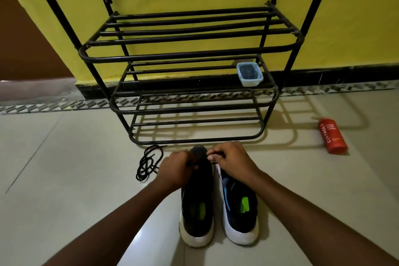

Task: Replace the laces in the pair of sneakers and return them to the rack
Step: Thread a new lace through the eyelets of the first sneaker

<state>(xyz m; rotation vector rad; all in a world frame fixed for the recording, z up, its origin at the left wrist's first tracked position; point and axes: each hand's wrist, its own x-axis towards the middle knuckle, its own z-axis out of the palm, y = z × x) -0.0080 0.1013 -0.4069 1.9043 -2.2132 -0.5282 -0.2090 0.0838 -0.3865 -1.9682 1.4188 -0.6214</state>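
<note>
A red bottle (332, 135) lying on the floor (64, 168) at the right reads "CINTHOL FOAM BODY WASH". A small plastic tub (249, 74) sits on a shelf of the black metal rack (190, 54). A loose lace (149, 162) lies coiled beside the left sneaker (197, 203). It and the right sneaker (239, 209) stand side by side before the rack, toes toward it. The left hand (176, 168) and right hand (232, 162) each pinch a black lace (214, 163) over the left sneaker's toe end.

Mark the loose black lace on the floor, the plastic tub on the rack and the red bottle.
loose black lace (150, 166): head view, on the tangled loops.
plastic tub (250, 81): head view, on its front wall.
red bottle (332, 136): head view, on the middle of its body.
</note>
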